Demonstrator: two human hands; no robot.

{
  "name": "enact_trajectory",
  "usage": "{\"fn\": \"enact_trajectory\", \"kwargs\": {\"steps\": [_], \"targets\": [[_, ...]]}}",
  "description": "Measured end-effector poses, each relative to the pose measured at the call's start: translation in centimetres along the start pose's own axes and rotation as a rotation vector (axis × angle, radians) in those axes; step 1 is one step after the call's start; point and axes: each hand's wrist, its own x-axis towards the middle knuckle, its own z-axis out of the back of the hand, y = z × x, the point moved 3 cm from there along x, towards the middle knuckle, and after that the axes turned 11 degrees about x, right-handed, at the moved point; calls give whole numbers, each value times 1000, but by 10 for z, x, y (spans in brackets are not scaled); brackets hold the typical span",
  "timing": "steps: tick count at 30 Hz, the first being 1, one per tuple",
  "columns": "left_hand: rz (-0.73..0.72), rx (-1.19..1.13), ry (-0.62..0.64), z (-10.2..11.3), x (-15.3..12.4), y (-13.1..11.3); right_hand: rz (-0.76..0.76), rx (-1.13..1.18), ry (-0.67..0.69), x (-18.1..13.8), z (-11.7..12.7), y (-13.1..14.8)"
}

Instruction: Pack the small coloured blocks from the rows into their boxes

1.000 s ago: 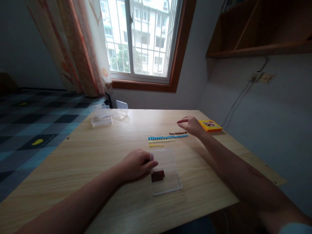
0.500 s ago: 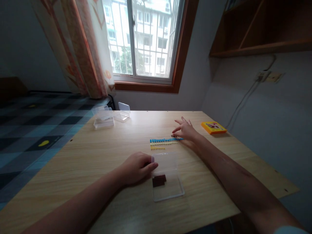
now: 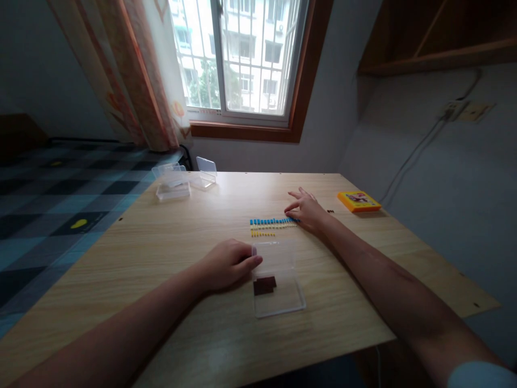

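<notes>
Okay, my left hand is closed on the lid of the clear case, worth holding steady. My right hand, fingers partly spread, sits at the blue row's right end; can't tell if it grips anything. I'd use light fingertips: the pale row and yellow row lie close, easily knocked.

Overexposed window, dim surroundings, tabletop sheen
</notes>
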Motion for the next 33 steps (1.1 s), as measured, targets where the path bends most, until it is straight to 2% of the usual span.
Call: {"fn": "enact_trajectory", "kwargs": {"steps": [9,18,22,26,29,31,33], "targets": [[-1,-2,-9,-2,0,3,54,13,-62,3,0,1],[12,-11,-15,-3,0,5,4,70,-256,11,28,-22],[9,0,-17,-3,0,6,15,113,-298,7,34,-19],[0,9,-22,-3,0,6,56,174,-318,-1,53,1],[-5,6,-27,-2,0,5,120,247,-290,-19,77,30],[-5,-3,-26,-2,-1,4,194,303,-232,-39,92,55],[-2,-5,-21,-1,-1,1,377,413,-69,-64,99,84]]}}
